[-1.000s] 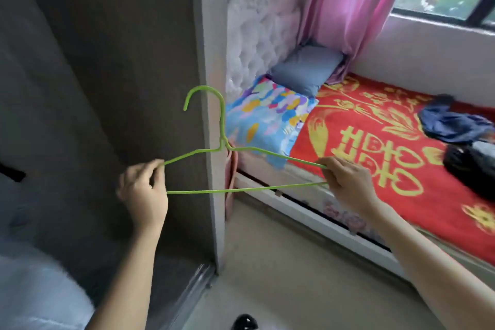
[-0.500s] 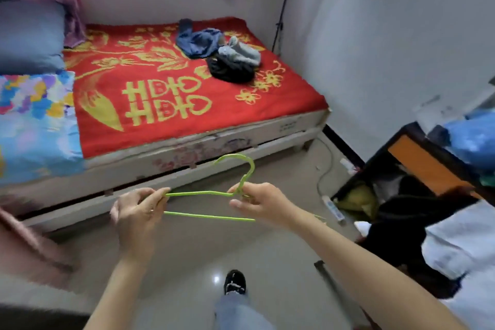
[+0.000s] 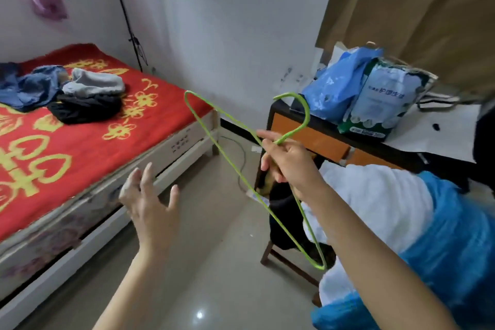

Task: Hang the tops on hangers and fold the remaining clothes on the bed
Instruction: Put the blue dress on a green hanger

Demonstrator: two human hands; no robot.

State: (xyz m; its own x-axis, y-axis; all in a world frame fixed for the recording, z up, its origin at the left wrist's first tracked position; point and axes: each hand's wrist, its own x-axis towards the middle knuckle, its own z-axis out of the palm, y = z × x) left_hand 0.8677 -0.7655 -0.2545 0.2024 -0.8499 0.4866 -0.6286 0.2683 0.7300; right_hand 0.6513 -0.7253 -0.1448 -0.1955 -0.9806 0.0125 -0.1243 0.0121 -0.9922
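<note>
A thin green wire hanger (image 3: 222, 147) tilts steeply in the air over the floor, and my right hand (image 3: 288, 162) grips it at the neck just below the hook. My left hand (image 3: 148, 202) hovers lower left of it with fingers spread, holding nothing. On the bed's red and yellow cover (image 3: 80, 142) at the upper left lie a blue garment (image 3: 29, 87), a grey one (image 3: 95, 83) and a black one (image 3: 84, 110), bunched together.
A dark desk with orange drawer fronts (image 3: 308, 139) stands at the right, bearing a blue plastic bag (image 3: 337, 86) and a white-green pack (image 3: 383, 99). White and blue bundles (image 3: 401, 222) sit on a chair at the lower right. Tiled floor (image 3: 209, 262) runs between bed and desk.
My view has swung right from the bed toward the desk. My left hand has let go of the hanger and opened; my right hand has tipped the hanger up on end.
</note>
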